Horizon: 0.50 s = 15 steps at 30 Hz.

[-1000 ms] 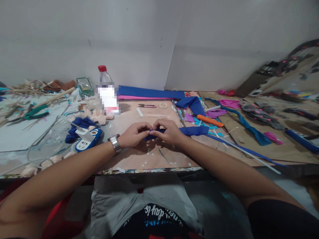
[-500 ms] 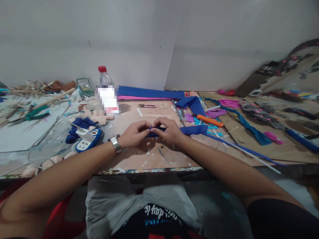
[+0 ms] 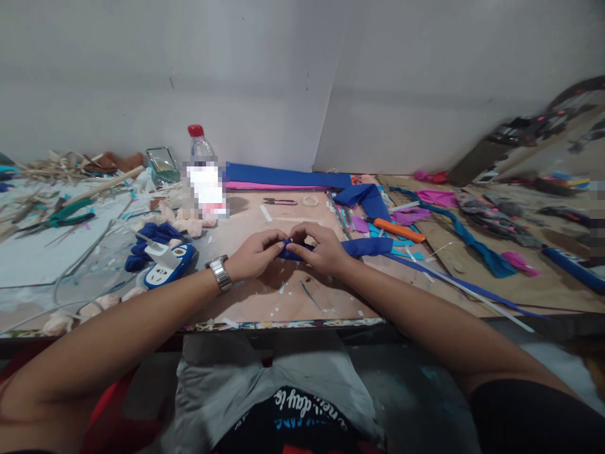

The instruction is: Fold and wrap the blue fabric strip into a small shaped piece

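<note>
A dark blue strip of fabric (image 3: 368,247) runs leftward across the table and through both hands. My left hand (image 3: 258,253), with a metal watch (image 3: 219,272) at the wrist, pinches the strip's left end between thumb and fingers. Right beside it, my right hand (image 3: 317,249) is closed on the same strip, thumb and fingertips near the bunched end. The fingertips of both hands nearly meet, and they hide part of the fabric. Beyond the hands lie small thread snips (image 3: 280,202) and a pale ring of tape (image 3: 310,201).
A bottle with a red cap (image 3: 195,130) stands behind my left hand. A power socket (image 3: 165,268), green-handled pliers (image 3: 70,214) and wood sticks lie left. An orange cutter (image 3: 399,229), a long blue strip (image 3: 288,175), pink scraps and a thin white strip (image 3: 482,297) lie behind and right.
Both hands stay in nearly the same place on the fabric. The fingertips have shifted slightly, and a small blue bunched end shows a little more between them.
</note>
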Motion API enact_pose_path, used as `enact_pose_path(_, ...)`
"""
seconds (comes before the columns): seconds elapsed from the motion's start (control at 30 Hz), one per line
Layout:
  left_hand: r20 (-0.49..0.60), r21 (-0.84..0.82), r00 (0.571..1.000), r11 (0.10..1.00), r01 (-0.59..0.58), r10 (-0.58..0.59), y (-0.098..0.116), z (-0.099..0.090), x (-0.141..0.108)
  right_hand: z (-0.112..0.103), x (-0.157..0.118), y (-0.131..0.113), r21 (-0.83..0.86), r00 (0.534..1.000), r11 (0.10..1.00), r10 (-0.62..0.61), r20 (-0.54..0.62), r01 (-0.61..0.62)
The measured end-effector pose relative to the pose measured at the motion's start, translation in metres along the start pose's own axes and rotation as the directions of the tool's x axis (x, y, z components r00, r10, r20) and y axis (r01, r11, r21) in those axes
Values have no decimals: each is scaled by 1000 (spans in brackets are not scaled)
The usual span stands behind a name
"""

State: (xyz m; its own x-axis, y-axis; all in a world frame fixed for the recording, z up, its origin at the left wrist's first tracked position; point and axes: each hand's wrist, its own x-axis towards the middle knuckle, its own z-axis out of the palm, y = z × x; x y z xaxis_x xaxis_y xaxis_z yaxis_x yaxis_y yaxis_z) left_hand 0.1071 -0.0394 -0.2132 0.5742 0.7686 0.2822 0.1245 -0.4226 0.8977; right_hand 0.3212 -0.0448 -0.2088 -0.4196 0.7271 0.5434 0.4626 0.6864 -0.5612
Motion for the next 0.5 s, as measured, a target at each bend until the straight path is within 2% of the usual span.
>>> enact_pose_path(0.37,35,-8,999,999,42,-41,-9,1,-2,-1,1,-3,0,999,999,-32,8,32)
enact_pose_path(0.5,35,13,999,1000,17,-18,-7,0,-2,-1,1,-3,-3,1000,1000,-27,6,27)
